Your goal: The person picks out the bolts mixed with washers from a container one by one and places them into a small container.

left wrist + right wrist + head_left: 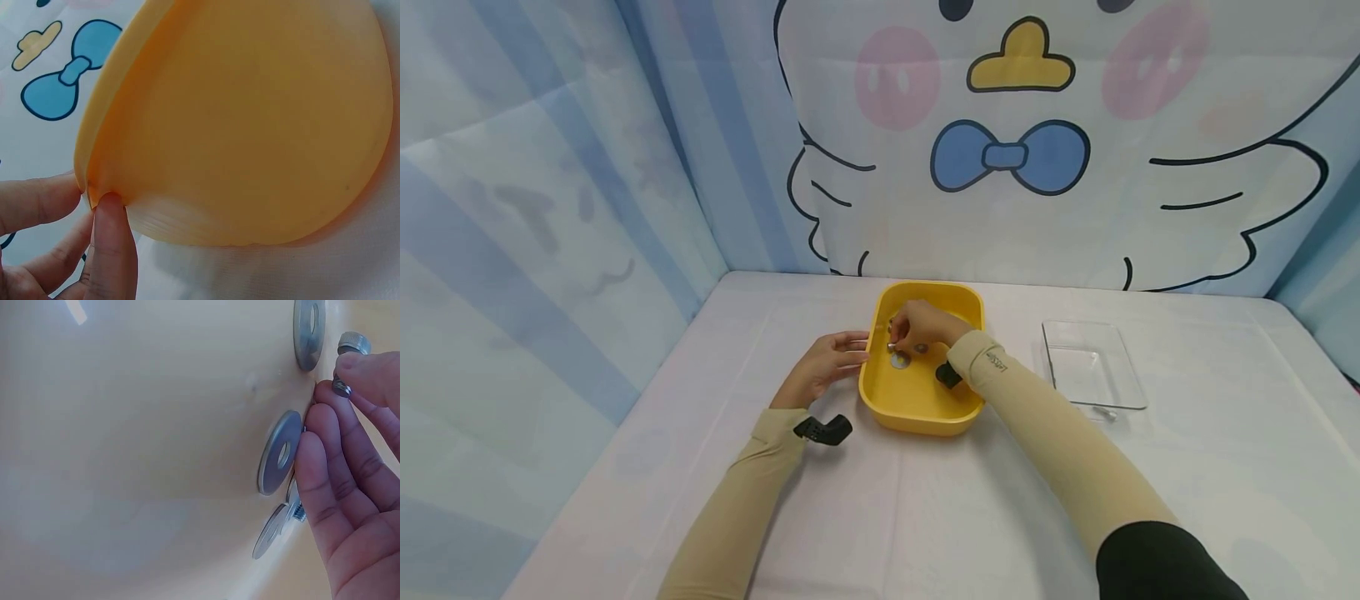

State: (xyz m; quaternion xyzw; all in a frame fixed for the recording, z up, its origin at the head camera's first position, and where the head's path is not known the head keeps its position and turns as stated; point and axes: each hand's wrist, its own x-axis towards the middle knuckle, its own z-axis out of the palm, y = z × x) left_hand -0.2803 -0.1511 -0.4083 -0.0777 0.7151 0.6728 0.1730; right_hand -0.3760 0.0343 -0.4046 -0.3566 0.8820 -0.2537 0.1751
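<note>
At frame centre, your right hand (922, 323) pinches a bolt (354, 342); left hand (830, 364), fingers extended, touches the yellow tray (906, 402). Keep tray steady, pinch firm.

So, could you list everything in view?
Yellow tray: one, yellow, on the table
Washers: at least three, silver, in that tray
Screw: one, silver, in the right hand
Other threaded piece: one, silver, by one washer
Clear tray: one, colourless, to the right
Tiny unclear piece: at least one, silvery, by the clear tray
Table: one, white, under both trays
Printed cloth: one or more, white and blue, behind the table
Sleeves: two, mostly beige, in the foreground
Wrist devices: two, black, by the hands
Left hand: one, bare, touching the yellow tray
Right hand: one, bare, pinching the screw
</note>
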